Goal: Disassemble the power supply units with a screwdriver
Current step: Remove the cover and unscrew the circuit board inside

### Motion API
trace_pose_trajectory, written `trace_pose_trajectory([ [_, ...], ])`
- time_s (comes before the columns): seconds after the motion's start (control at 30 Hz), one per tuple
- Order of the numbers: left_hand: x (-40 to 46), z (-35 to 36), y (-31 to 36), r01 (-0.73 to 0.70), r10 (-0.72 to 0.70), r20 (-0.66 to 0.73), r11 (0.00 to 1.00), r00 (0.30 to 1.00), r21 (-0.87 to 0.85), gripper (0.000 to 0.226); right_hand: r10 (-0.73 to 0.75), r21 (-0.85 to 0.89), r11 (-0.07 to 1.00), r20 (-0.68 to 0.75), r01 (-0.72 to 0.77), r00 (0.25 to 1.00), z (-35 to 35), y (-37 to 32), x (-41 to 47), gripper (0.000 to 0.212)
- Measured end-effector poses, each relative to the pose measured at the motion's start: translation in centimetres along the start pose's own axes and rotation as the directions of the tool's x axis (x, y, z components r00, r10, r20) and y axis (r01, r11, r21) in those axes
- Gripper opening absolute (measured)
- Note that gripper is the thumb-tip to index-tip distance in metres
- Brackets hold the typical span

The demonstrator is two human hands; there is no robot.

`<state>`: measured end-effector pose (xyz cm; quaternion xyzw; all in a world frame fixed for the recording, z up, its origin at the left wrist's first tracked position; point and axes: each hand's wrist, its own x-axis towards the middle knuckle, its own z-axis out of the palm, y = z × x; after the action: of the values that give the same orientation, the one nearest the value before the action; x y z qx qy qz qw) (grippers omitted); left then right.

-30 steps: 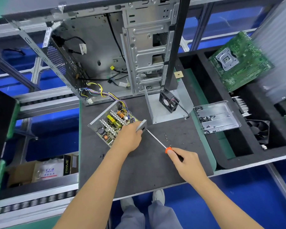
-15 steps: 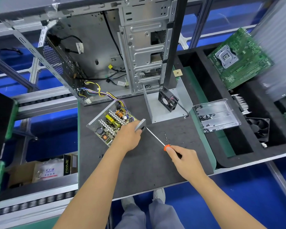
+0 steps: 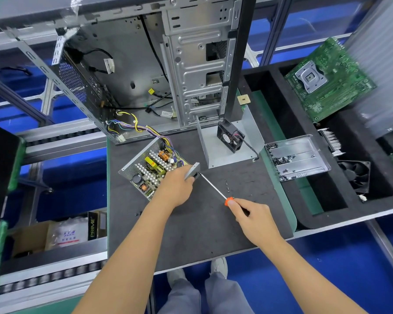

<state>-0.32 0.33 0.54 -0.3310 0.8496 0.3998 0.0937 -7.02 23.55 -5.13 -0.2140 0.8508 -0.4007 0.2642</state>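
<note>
An opened power supply unit (image 3: 149, 167) lies tilted on the dark mat, its circuit board bare and its coloured wires running up into the computer case. My left hand (image 3: 176, 188) grips the unit's near right corner. My right hand (image 3: 251, 217) holds the orange-and-black handle of a screwdriver (image 3: 213, 186). Its thin shaft points up and left, with the tip against that same grey corner beside my left fingers. The unit's removed grey cover (image 3: 225, 146) stands behind, with a black fan (image 3: 230, 137) on it.
An open computer case (image 3: 150, 71) stands at the back of the mat (image 3: 191, 227). Loose screws (image 3: 227, 185) lie right of the shaft. A metal tray (image 3: 298, 156) with screws, a green motherboard (image 3: 327, 80) and another fan (image 3: 355, 175) fill the black foam bins at right.
Both hands, the screwdriver and the unit stay in the same arrangement. Only the view has shifted slightly.
</note>
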Motion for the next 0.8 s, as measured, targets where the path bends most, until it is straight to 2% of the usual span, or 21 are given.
trace_pose_trajectory([
  [0.13,0.1,0.0,-0.1,-0.007,0.007,0.000,1.000,1.000,0.005,0.036,0.023,0.010,1.000,0.012,-0.023,1.000,-0.3,-0.4,0.0,0.032],
  [0.2,0.1,0.0,-0.1,-0.005,0.005,0.004,1.000,1.000,0.003,0.035,0.055,0.078,0.995,0.060,-0.060,0.997,-0.7,-0.8,0.2,0.028],
  [0.3,0.2,0.0,-0.2,-0.002,0.002,0.008,1.000,1.000,0.004,0.035,0.197,0.259,0.934,0.200,-0.245,0.960,-2.2,-1.5,1.1,0.032],
  [0.37,0.4,0.0,-0.2,-0.001,0.001,0.003,1.000,1.000,0.001,0.034,0.253,0.466,0.798,0.314,-0.381,0.915,-3.6,-1.4,1.8,0.032],
  [0.43,0.7,0.0,-0.1,0.003,-0.003,-0.005,1.000,1.000,-0.006,0.031,0.284,0.671,0.578,0.369,-0.466,0.885,-4.4,-0.8,2.1,0.024],
  [0.5,0.9,0.0,0.0,0.006,-0.006,-0.010,1.000,1.000,-0.008,0.026,0.352,0.773,0.347,0.418,-0.532,0.837,-4.2,-0.6,2.1,0.032],
  [0.53,1.0,0.0,0.0,0.009,-0.010,-0.011,1.000,1.000,-0.008,0.025,0.388,0.780,0.286,0.437,-0.556,0.812,-3.9,-0.7,2.2,0.040],
  [0.6,1.3,-0.1,0.0,0.018,-0.019,-0.029,1.000,0.999,-0.018,0.024,0.467,0.717,0.307,0.459,-0.626,0.755,-3.6,-0.9,2.9,0.054],
  [0.7,1.9,-0.7,0.2,0.026,-0.029,-0.060,0.999,0.998,-0.047,0.016,0.537,0.513,0.460,0.489,-0.725,0.687,-3.8,-1.4,4.5,0.070],
  [0.8,2.3,-0.9,0.3,0.029,-0.033,-0.048,0.996,0.998,-0.085,0.015,0.541,0.398,0.604,0.431,-0.690,0.722,-4.6,-1.9,5.9,0.058],
])
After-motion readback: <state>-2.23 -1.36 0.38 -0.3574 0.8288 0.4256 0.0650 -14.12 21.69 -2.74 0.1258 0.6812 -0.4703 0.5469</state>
